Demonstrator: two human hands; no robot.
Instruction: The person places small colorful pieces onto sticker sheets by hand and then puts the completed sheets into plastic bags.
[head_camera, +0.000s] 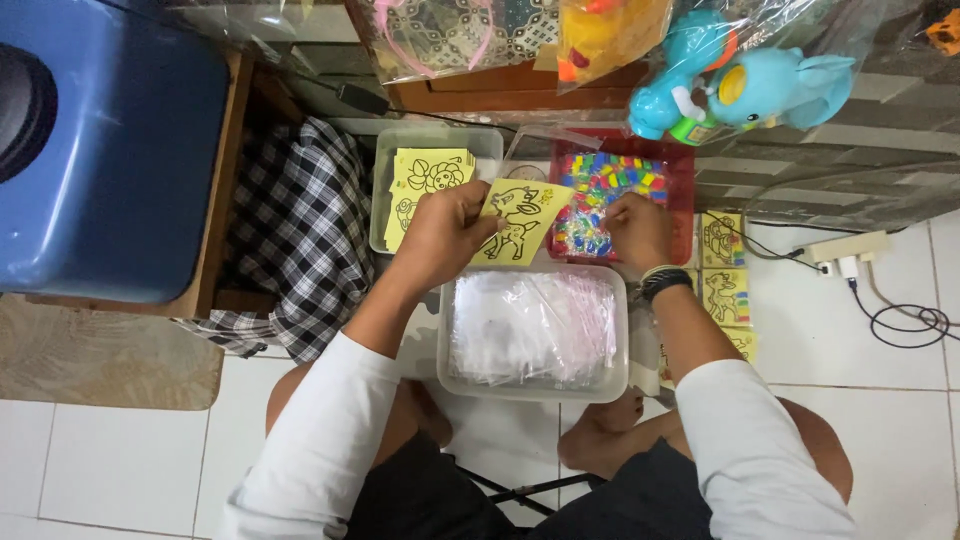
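Observation:
My left hand (443, 235) pinches a yellow card (521, 221) printed with a black outline of an animal, holding it tilted above the floor. My right hand (638, 229) rests with its fingers in a red tray (684, 168) full of small multicoloured packets (600, 195). A black and white band sits on the right wrist. Behind the left hand, a clear tub (385, 160) holds more yellow outline cards (428, 172). In front of both hands, a clear bin (531, 385) is filled with empty transparent plastic sleeves (530, 325).
Finished packed yellow cards (724, 270) lie on the white tiles at the right, near a power strip (848, 250) and black cable. A blue container (105, 150) stands on a wooden stand at left, beside a checked cloth (295, 235). Bagged plastic toys (740, 80) hang at the back.

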